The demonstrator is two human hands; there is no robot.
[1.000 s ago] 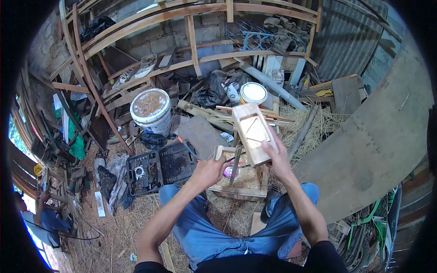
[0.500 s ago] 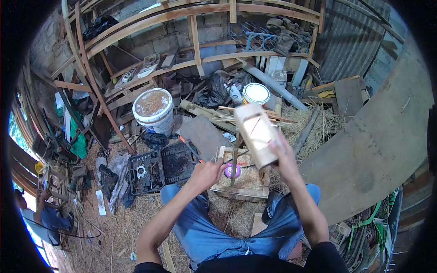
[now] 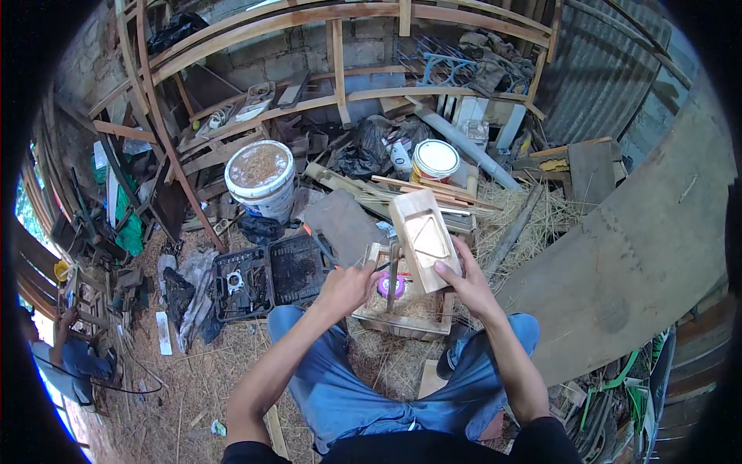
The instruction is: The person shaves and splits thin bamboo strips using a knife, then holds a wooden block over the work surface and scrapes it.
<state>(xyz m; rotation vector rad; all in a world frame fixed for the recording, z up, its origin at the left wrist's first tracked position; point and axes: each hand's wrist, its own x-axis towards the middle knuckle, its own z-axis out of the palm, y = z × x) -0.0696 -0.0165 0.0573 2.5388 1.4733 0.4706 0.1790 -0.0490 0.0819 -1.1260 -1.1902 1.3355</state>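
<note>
My right hand (image 3: pixel 473 288) grips the lower right end of a pale wooden block (image 3: pixel 427 241) with a hollowed recess, its thumb on the near edge. To its left, my left hand (image 3: pixel 349 291) is closed on a thin dark tool whose far part shows beside the block; the hand hides much of it. Below both hands, a wooden box (image 3: pixel 406 326) stands between my knees. A round purple object (image 3: pixel 392 288) lies at the box, partly behind an upright dark strip (image 3: pixel 393 267).
An open black tool case (image 3: pixel 270 282) lies left of the box. Beyond are a large lidded bucket (image 3: pixel 260 176), a smaller white-lidded can (image 3: pixel 436 158) and wood strips. A large board (image 3: pixel 618 263) leans at right. Another person (image 3: pixel 66 359) sits at far left.
The wooden block first blurs with motion, then stands sharp and a little lower, with its recess turned toward me. My left hand has shifted slightly left. The whole view has shifted a little.
</note>
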